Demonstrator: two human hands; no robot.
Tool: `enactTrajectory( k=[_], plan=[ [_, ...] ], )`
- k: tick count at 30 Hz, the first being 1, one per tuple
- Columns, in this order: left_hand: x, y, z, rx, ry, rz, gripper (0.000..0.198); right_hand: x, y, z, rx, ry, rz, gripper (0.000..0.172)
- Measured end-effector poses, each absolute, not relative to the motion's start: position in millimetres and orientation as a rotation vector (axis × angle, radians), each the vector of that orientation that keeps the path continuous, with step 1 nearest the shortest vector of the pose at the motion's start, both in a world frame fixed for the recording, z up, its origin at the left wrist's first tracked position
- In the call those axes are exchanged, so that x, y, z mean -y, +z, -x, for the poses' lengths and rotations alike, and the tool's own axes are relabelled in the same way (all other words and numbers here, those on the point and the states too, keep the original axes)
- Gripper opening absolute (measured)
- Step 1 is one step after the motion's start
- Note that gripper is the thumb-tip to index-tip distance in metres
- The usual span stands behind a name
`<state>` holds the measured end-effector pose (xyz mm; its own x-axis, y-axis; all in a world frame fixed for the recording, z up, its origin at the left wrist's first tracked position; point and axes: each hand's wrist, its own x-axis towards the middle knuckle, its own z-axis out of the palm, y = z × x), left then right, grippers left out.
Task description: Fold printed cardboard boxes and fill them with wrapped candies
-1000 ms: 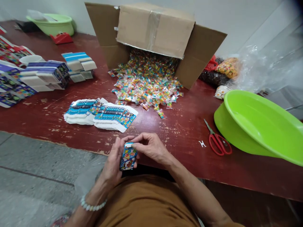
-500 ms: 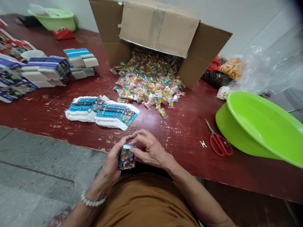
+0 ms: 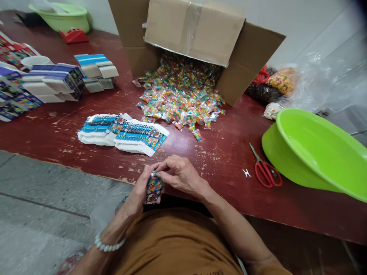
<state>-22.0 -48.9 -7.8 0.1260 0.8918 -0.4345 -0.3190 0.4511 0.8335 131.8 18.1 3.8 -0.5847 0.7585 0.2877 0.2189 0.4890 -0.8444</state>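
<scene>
Your L hand (image 3: 140, 189) cups small printed carton (image 3: 154, 190) in a narrow grip, just off desk (image 3: 218, 164) edge; R hand (image 3: 180, 175) curls over its top w/ fingertips on it. Pinch evenly, carton square. Flat blanks (image 3: 137, 137) lie ahead, by loose packets (image 3: 180, 95).

A mustard-brown cloth top (image 3: 172, 244) with soft creases covers the person's torso, and both forearms are bare. A string of round white beads (image 3: 107, 244) circles the left wrist (image 3: 114, 231), and floral-patterned fabric (image 3: 70, 261) shows at the lower left.
</scene>
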Motion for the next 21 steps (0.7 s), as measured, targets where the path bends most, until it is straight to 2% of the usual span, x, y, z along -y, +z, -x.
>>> enactTrajectory(
  k=[3, 7, 11, 15, 19, 21],
  plan=[
    [47, -3, 21, -1.094, 0.978, -0.580, 0.075, -14, 7, -131, 1.944, 1.253, 0.750, 0.007],
    [42, 5, 24, -1.095, 1.038, -0.412, 0.057, 2, -4, -122, 1.716, 1.624, 0.671, 0.018],
    [46, 2, 29, -1.154, 1.143, -0.401, 0.045, 7, -22, -114, 1.670, 1.670, 0.688, 0.018],
    [72, -17, 47, -1.381, 1.150, -0.526, 0.050, -34, -24, -112, 1.883, 1.370, 0.929, 0.028],
    [108, -44, 88, -1.867, 1.109, -0.823, 0.051, -92, -27, -104, 1.988, 0.830, 1.372, 0.053],
    [119, -53, 108, -2.018, 1.096, -0.966, 0.053, -108, -33, -96, 2.030, 0.666, 1.542, 0.066]
  ],
)
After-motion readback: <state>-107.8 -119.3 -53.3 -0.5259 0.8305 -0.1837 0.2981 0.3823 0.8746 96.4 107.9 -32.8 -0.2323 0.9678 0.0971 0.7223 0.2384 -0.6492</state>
